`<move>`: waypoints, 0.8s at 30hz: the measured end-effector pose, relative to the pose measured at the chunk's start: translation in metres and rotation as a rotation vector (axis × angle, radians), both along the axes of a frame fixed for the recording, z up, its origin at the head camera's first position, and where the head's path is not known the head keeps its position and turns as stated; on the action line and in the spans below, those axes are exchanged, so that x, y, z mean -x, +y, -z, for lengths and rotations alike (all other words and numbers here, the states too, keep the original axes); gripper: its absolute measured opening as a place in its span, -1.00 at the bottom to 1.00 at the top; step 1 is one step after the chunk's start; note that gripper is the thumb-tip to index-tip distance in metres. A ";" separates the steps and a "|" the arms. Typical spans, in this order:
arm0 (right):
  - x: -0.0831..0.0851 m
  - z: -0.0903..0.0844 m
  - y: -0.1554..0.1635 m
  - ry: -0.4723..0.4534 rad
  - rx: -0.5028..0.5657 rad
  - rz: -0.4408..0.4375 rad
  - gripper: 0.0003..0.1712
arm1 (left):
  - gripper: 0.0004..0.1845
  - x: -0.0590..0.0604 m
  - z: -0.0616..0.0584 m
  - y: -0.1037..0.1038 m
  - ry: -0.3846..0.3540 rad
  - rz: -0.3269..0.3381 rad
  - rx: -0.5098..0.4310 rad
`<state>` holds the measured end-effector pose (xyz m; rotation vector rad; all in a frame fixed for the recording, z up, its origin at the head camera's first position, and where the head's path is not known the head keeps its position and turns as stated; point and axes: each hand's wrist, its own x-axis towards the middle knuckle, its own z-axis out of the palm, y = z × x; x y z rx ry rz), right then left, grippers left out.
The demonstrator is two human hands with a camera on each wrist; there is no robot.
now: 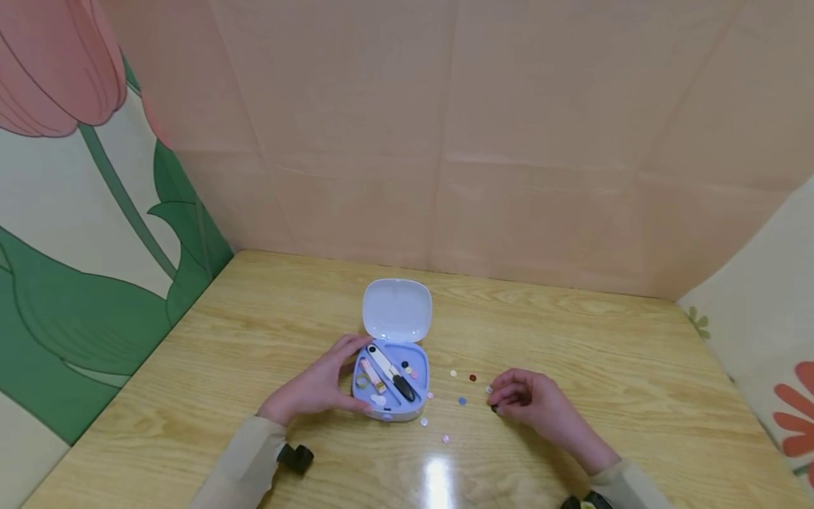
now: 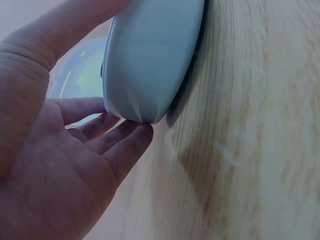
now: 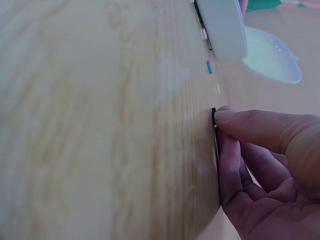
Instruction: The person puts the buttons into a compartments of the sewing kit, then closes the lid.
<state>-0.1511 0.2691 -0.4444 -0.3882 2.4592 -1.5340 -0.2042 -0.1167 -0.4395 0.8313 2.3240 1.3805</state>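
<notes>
Evidently the left hand (image 1: 318, 382) steadies the open blue box (image 1: 402, 417), its thumb along the near side and its fingertips against the far left corner. The right hand (image 1: 537, 401) pinches a black button (image 1: 494, 408) between thumb and finger, right at the tabletop (image 1: 559, 339) — whether the button is lifted, I cannot tell. Just beyond those fingertips lies a white button (image 1: 488, 389); a blue button (image 1: 462, 401) and 5 more are scattered between the hands. Inside the box, right of the left hand, sit 3 small buttons (image 1: 408, 370) and a black-handled tool (image 1: 391, 371). The thin black button could slip, I'd judge, since its edge gives the thumb little to hold. Curled knuckles could sweep the white button away — and an uneven left-hand push might tip the box, scattering its contents.
</notes>
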 end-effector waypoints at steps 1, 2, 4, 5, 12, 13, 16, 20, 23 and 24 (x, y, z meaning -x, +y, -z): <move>0.000 0.000 0.000 0.004 -0.003 0.001 -0.64 | 0.14 0.000 0.000 0.000 -0.003 0.000 -0.003; 0.000 0.000 -0.001 0.008 -0.005 0.002 -0.65 | 0.14 0.000 0.000 0.000 -0.005 0.000 -0.006; -0.001 0.000 -0.001 0.018 -0.013 0.003 -0.65 | 0.14 0.000 0.000 0.000 -0.004 0.003 -0.010; -0.001 0.000 -0.001 0.019 -0.014 0.004 -0.66 | 0.14 0.000 0.000 0.000 -0.004 0.003 -0.010; -0.001 0.000 -0.002 0.032 -0.018 -0.002 -0.65 | 0.14 0.000 0.001 0.000 0.001 0.001 -0.003; -0.001 0.000 -0.002 0.038 -0.019 -0.003 -0.65 | 0.14 0.000 0.001 0.000 0.000 0.001 -0.004; -0.001 0.000 -0.002 0.055 -0.031 -0.003 -0.65 | 0.14 0.000 0.000 0.000 -0.003 -0.001 -0.003; -0.002 -0.001 -0.003 0.057 -0.037 -0.004 -0.65 | 0.14 -0.001 0.000 0.000 -0.004 -0.005 0.000; -0.002 -0.001 -0.003 0.054 -0.029 -0.012 -0.66 | 0.14 0.000 0.000 0.000 -0.002 -0.001 -0.003; -0.002 -0.001 -0.003 0.054 -0.027 -0.016 -0.66 | 0.14 0.000 0.000 0.000 0.000 0.000 -0.004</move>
